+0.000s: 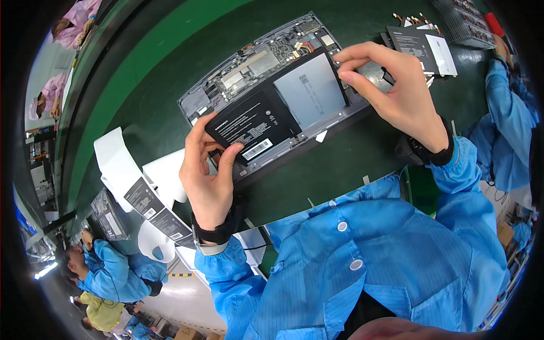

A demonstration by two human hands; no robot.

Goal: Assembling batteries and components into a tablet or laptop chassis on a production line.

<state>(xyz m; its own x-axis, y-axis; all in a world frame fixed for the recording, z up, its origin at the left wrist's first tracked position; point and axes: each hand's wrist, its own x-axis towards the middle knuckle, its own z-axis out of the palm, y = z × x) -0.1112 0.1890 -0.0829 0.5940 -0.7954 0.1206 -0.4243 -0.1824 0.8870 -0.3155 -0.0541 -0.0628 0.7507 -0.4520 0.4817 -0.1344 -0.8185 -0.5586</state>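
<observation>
A flat battery pack (311, 93), black with a printed label on its left half and a bare grey panel on its right, lies slanted over an opened laptop-like device (198, 97). Above the pack, the device's circuit board (249, 68) and some coloured wires show. My left hand (208, 175) grips the pack's left end, thumb on the labelled face and fingers behind the edge. At the far right corner, the thumb and forefinger of my right hand (399, 85) close on the pack's edge. A small white tab (321, 136) sticks out at the device's near edge.
Several similar batteries (413, 48) with wire leads are stacked at the right, near grey trays (464, 22). A white strip of black labels (144, 195) curls at the left, beside another device (109, 215). Co-workers in blue sit left (113, 269) and right (507, 124).
</observation>
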